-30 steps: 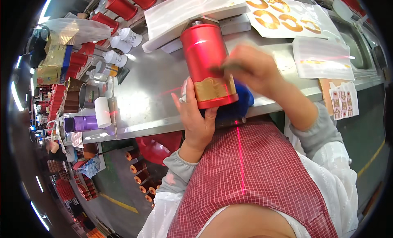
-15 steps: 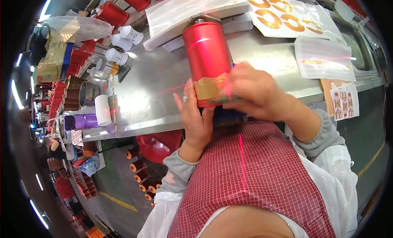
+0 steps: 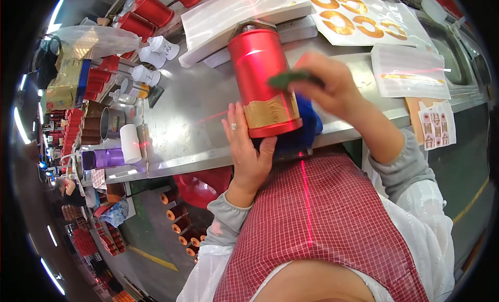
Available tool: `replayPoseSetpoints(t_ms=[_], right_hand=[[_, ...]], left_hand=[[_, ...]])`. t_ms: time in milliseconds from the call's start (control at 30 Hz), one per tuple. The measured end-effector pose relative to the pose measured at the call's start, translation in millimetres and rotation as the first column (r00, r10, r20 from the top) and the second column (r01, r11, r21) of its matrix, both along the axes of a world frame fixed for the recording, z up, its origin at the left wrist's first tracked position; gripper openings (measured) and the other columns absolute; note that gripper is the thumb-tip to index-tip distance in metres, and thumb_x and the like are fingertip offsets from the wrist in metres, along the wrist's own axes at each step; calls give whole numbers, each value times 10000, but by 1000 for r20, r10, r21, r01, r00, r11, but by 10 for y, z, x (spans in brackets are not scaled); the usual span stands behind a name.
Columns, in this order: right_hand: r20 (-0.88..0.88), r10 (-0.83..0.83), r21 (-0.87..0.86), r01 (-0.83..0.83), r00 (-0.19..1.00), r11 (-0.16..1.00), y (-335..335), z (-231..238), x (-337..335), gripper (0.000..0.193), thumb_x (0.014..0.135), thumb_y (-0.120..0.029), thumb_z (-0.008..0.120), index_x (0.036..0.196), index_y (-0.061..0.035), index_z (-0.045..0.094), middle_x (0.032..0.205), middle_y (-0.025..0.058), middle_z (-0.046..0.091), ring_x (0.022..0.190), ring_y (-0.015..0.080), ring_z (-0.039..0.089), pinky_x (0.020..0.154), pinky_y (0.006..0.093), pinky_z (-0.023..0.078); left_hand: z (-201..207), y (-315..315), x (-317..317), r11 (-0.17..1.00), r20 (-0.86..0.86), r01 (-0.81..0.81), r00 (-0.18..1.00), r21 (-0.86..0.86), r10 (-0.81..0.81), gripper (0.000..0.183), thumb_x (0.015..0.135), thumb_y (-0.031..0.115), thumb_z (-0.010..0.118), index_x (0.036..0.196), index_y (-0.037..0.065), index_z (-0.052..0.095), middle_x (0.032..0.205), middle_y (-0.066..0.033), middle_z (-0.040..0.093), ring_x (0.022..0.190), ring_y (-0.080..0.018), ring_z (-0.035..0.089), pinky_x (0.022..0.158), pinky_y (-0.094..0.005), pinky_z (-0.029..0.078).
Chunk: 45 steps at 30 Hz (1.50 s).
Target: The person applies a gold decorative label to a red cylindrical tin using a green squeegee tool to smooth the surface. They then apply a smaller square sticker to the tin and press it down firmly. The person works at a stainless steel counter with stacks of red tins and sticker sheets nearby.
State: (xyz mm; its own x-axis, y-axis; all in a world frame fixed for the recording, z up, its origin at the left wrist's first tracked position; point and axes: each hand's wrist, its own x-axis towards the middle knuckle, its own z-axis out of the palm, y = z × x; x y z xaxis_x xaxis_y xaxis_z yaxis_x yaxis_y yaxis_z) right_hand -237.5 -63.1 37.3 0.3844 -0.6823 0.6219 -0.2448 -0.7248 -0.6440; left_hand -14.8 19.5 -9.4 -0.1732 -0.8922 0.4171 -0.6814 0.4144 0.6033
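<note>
A shiny red cylinder (image 3: 258,63) lies lengthwise in front of me, with a wavy-edged gold band (image 3: 270,112) around its near end. My left hand (image 3: 247,148) grips that near end from the left, fingers along the side and thumb at the bottom rim. Above the cylinder's right side, my right hand (image 3: 330,86) is closed on a dark green flat piece (image 3: 287,79); motion blurs it, so its exact kind is unclear. Part of a blue support (image 3: 311,120) shows under the cylinder, and a metal fitting (image 3: 253,27) at its far end.
White sheets with gold ring-shaped stickers (image 3: 338,22) and a white stack (image 3: 410,68) lie to the right on the metal table (image 3: 182,109). White bottles (image 3: 165,46), a paper roll (image 3: 130,143) and a purple bottle (image 3: 108,157) stand left. Red cylinders (image 3: 153,10) are behind.
My right hand has lifted up and away from the gold band with the green piece, uncovering the band's right part. My left hand stays at the cylinder's near end.
</note>
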Motion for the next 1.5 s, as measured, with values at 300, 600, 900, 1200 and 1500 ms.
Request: replayPoseSetpoints(t_ms=[300, 600, 900, 1200, 1500], right_hand=[[32, 22, 48, -24, 999, 999, 68, -15, 1, 186, 780, -112, 751, 916, -50, 642, 824, 80, 610, 788, 269, 600, 705, 337, 481], [20, 171, -47, -170, 985, 984, 231, 33, 116, 194, 764, -115, 738, 918, -74, 625, 799, 100, 588, 790, 317, 585, 733, 412, 458], [24, 101, 177, -104, 995, 979, 33, 47, 17, 202, 777, -105, 722, 952, -70, 628, 858, 83, 594, 852, 277, 600, 780, 385, 457], [-21, -134, -53, 133, 991, 990, -22, -45, 12, 211, 725, -123, 746, 908, -94, 645, 884, 72, 608, 850, 278, 588, 749, 398, 444], [70, 171, -35, -169, 983, 985, 267, 48, 134, 133, 791, -108, 698, 913, -70, 662, 805, 84, 599, 797, 283, 587, 710, 367, 455]], left_hand=[[36, -59, -1, 1000, -37, -15, 999, -2, 15, 901, 928, 609, 469, 1459, -94, 280, 1446, -279, 396, 1380, -428, 342, 1146, -560, 146], [-25, -30, 26, 998, -96, -12, 995, 68, 18, 866, 952, 595, 428, 1451, -100, 291, 1464, -285, 372, 1380, -433, 340, 1153, -556, 138], [-68, -42, 64, 998, -92, 23, 996, 66, -17, 801, 991, 536, 387, 1453, -107, 268, 1470, -292, 354, 1392, -439, 312, 1158, -553, 127], [-112, -55, 89, 1000, -60, 29, 998, 3, -29, 708, 1024, 465, 365, 1446, -98, 294, 1486, -291, 343, 1402, -436, 301, 1149, -457, 226], [15, -62, 29, 998, -70, 41, 997, -56, -45, 806, 970, 516, 464, 1444, -111, 285, 1461, -313, 343, 1388, -449, 305, 1150, -554, 143]])
